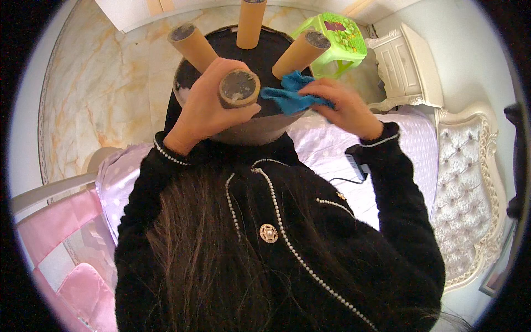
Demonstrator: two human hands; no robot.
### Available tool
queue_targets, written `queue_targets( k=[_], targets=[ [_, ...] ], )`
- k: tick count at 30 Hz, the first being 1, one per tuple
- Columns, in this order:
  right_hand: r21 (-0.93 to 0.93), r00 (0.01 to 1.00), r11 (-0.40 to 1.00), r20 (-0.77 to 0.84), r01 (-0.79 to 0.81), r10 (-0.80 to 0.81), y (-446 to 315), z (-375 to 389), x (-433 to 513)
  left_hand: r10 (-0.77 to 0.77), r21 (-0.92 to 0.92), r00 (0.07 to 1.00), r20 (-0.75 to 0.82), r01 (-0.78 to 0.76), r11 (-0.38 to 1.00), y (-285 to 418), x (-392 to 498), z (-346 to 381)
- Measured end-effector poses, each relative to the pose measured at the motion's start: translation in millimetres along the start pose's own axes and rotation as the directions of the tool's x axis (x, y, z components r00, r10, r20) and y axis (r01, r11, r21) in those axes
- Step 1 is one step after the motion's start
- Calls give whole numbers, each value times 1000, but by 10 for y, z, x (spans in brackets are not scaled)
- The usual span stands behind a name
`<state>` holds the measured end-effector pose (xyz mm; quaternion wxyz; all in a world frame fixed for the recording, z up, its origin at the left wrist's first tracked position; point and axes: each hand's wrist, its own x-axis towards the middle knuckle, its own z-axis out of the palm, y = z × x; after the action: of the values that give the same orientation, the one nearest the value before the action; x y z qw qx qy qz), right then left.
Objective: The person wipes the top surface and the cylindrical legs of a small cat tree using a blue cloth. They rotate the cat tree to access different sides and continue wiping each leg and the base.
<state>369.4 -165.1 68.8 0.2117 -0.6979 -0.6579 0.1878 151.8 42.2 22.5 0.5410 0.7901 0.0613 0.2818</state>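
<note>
An upturned round stool (pixel 253 62) with a black underside and four wooden legs pointing up lies before me. My left hand (pixel 207 103) wraps around the nearest leg (pixel 239 89), whose end is dark and scuffed. Between the fingers of my right hand (pixel 340 99) is a crumpled blue cloth (pixel 290 97), spread over the right part of the underside. The cloth reaches the base of the right leg (pixel 300 54). Farther off stand the left leg (pixel 193 45) and the far leg (pixel 251 25).
A green plastic stool (pixel 342 41) stands behind on the right, near a cream cabinet (pixel 404 66). Beneath my arms spreads a bed with a lilac dotted sheet (pixel 319 133); a small device with a cable (pixel 357 168) lies there. The tufted headboard (pixel 460 191) is right, pink fabric (pixel 62 224) left.
</note>
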Motion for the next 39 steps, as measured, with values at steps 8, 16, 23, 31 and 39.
queue_targets(
  k=[8, 16, 23, 31, 39],
  targets=[
    [77, 884, 997, -464, -28, 61, 646, -618, 296, 83, 75, 991, 107, -92, 993, 118, -122, -199],
    [214, 878, 873, 106, 437, -466, 718, -210, 1406, 46, 104, 993, 105, -57, 993, 183, -216, -198],
    [1, 833, 871, 288, 492, -472, 872, -222, 1212, -16, 45, 986, 167, 9, 999, 163, -168, -245],
    [-171, 933, 925, 186, 340, -308, 961, -453, 1003, 15, 53, 969, 246, -29, 998, 113, -86, -206],
    [-536, 922, 767, 58, 353, -384, 1037, -121, 1513, 5, 32, 984, 176, -11, 999, 100, -82, -240]
  ],
)
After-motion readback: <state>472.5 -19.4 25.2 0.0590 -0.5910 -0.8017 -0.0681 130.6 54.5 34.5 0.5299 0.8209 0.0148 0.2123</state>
